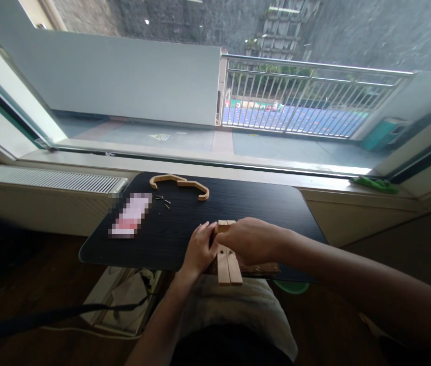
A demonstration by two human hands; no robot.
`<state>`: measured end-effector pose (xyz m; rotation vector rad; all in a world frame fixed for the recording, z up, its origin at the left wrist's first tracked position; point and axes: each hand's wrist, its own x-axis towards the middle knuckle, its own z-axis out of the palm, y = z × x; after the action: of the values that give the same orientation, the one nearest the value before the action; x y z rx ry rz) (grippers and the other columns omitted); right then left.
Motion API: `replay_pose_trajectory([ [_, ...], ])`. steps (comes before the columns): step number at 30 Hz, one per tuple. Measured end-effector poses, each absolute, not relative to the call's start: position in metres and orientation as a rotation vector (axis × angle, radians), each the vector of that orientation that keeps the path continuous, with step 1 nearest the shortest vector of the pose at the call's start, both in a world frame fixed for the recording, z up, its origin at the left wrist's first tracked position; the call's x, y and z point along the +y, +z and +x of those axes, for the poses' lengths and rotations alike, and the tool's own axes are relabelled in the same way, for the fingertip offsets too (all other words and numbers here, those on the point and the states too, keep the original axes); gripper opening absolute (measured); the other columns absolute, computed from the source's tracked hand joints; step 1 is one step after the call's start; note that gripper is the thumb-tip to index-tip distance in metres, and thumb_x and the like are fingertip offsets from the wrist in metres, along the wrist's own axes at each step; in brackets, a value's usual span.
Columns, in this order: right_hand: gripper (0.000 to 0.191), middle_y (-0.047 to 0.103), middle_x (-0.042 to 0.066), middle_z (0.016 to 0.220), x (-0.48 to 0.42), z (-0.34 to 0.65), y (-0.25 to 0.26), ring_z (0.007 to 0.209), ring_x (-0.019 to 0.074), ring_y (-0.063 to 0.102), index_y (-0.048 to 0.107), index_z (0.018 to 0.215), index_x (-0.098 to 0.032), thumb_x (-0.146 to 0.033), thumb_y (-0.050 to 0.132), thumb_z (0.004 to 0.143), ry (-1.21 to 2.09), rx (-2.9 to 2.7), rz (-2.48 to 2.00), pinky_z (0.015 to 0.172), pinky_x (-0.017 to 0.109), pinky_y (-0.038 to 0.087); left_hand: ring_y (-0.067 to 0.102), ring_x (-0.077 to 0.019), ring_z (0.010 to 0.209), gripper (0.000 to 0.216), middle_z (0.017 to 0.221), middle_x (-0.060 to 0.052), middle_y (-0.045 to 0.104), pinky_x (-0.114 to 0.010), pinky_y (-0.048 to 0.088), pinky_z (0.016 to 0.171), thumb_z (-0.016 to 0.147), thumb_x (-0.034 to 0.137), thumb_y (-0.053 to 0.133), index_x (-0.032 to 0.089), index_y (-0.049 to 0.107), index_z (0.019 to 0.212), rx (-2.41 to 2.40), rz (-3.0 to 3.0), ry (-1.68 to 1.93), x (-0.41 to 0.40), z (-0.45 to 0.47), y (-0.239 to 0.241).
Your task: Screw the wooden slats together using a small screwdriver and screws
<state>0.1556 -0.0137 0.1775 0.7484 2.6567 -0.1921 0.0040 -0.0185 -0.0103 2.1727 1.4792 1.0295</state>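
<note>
Two pale wooden slats (pixel 229 269) lie side by side near the front edge of the black table, pointing toward me, with small dark holes in them. My left hand (pixel 199 250) grips the wood from its left side, fingers together and thumb against it. Curled over the top of the slats, my right hand (pixel 251 241) is closed; what its fingers hold is hidden beneath it. Under the slats and right hand shows a brown wrapped-looking piece (pixel 263 268). Farther back rest two curved wooden hooks (pixel 194 184) and several small screws (pixel 165 201).
A blurred pink-and-white item (pixel 131 216) lies on the left of the black table (pixel 269 203). Beyond stands a window sill with a green cloth (pixel 375 184), and a radiator (pixel 55 178) to the left. A green basin (pixel 291 287) shows below the table's front edge.
</note>
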Motion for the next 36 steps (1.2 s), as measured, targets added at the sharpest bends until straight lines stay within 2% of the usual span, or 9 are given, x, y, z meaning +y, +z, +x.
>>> replay_pose_trajectory([
  [13,0.037,0.072,0.012,0.1,-0.014,0.149,0.187,0.084,0.0251,0.069,0.062,0.112,-0.015,-0.009,0.053,0.077,-0.372,2.504,1.009,0.054,0.028,0.038,0.056,-0.028,0.123,0.037,0.122,-0.009,0.068,-0.049,0.041,0.109,0.086,0.022,0.049,0.02,0.059,0.122,1.476,2.162,1.051,-0.019,0.006,-0.005],
  [18,0.035,0.072,0.014,0.098,-0.014,0.145,0.183,0.084,0.0272,0.069,0.062,0.112,-0.011,-0.015,0.055,0.078,-0.41,2.495,1.064,0.053,0.029,0.04,0.057,-0.0284,0.121,0.036,0.12,-0.01,0.068,-0.049,0.042,0.108,0.086,0.022,0.049,0.019,0.06,0.12,1.486,2.147,1.055,-0.02,0.007,-0.003],
  [30,0.032,0.073,0.015,0.098,-0.013,0.139,0.181,0.082,0.0275,0.07,0.065,0.108,-0.012,-0.013,0.055,0.077,-0.491,2.335,1.188,0.055,0.029,0.044,0.058,-0.0293,0.12,0.033,0.119,-0.011,0.068,-0.05,0.042,0.108,0.087,0.024,0.048,0.018,0.061,0.117,1.502,2.139,1.059,-0.019,0.007,-0.005],
  [33,0.025,0.073,0.014,0.097,-0.017,0.137,0.177,0.084,0.0283,0.07,0.066,0.102,-0.015,-0.019,0.053,0.082,-0.415,2.395,1.264,0.057,0.03,0.045,0.057,-0.029,0.121,0.033,0.119,-0.011,0.068,-0.05,0.041,0.108,0.087,0.024,0.049,0.018,0.06,0.117,1.491,2.135,1.058,-0.019,0.007,-0.005],
  [36,0.025,0.073,0.015,0.094,-0.021,0.137,0.168,0.084,0.0286,0.07,0.064,0.103,-0.015,-0.022,0.046,0.088,-0.156,2.478,1.439,0.061,0.033,0.046,0.057,-0.0284,0.121,0.033,0.12,-0.01,0.068,-0.05,0.041,0.108,0.087,0.024,0.049,0.02,0.06,0.118,1.48,2.133,1.061,-0.02,0.006,-0.005],
])
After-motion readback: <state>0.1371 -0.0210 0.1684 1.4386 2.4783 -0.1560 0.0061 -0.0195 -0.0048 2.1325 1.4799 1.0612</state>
